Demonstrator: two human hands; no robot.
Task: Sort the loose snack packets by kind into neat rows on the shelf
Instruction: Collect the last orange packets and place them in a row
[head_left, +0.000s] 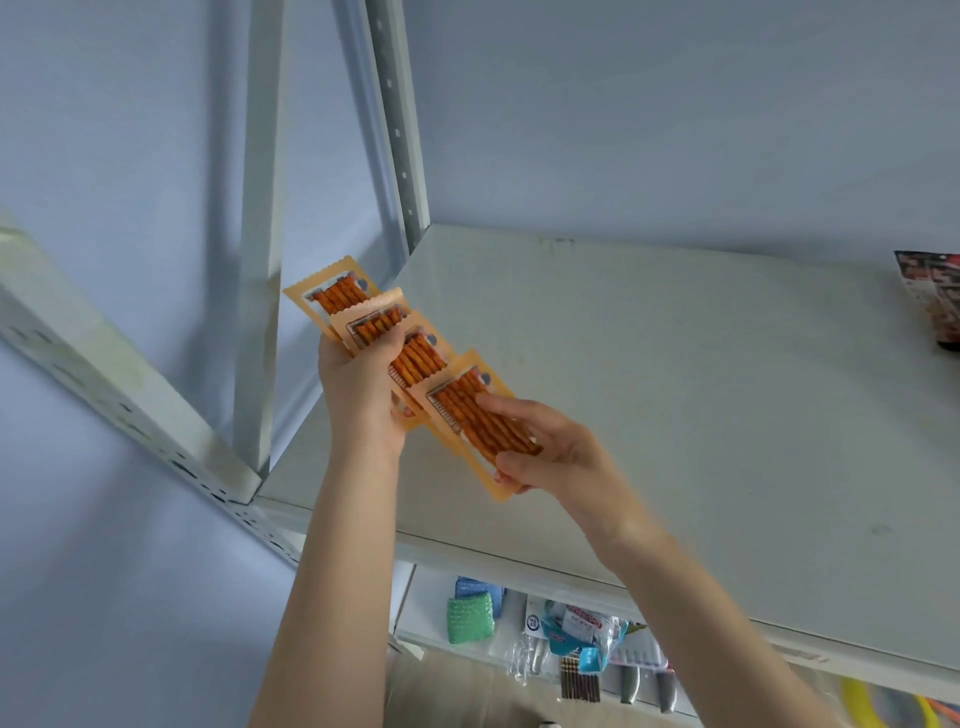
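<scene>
Over shelf (675, 389) 9 o'clock end, left hand (358, 384) grips fanned snack packets (415, 358), right hand (561, 457) pinches front packet (457, 405); probably light, slippery, best held by crimped edges.

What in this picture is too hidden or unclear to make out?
Head view:
1. Dark packet: cut off by the right edge.
2. Orange packets: print too small; left hand and right hand cover parts.
3. Lower-shelf clutter: partly hidden behind the shelf board.
</scene>
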